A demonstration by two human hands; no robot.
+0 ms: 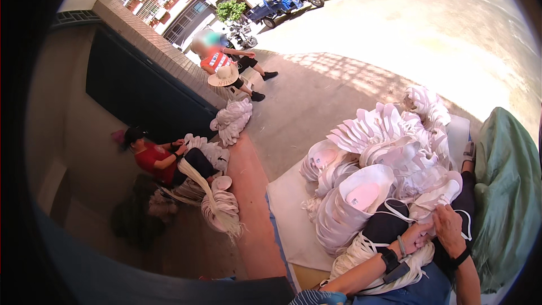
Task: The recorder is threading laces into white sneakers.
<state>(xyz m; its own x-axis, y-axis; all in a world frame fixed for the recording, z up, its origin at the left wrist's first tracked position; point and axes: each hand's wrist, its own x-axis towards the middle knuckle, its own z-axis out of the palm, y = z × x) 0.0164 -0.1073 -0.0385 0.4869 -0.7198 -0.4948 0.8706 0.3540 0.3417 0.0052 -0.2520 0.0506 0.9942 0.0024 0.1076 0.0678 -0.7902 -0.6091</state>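
Observation:
On my lap lies a pale pinkish-white shoe upper (436,196). Both my hands are at its near end. My left hand (416,238), with a bracelet and a black watch at the wrist, has its fingers closed beside the upper. Against the upper's edge, my right hand (449,227) has bent fingers pinching it. A white shoelace (395,209) loops out on the left of the upper, and another loop hangs by my right wrist. The fingertips are partly hidden. Under my left forearm a thick bundle of white laces (357,260) drapes across my thigh.
Stacked shoe uppers (350,200) are heaped on a white sheet (285,203) before me. A green sack (505,186) stands at my right. To the left a person in red (155,158) sits among more uppers and laces. Farther off are another seated person (217,59) and a blue three-wheeler (282,0).

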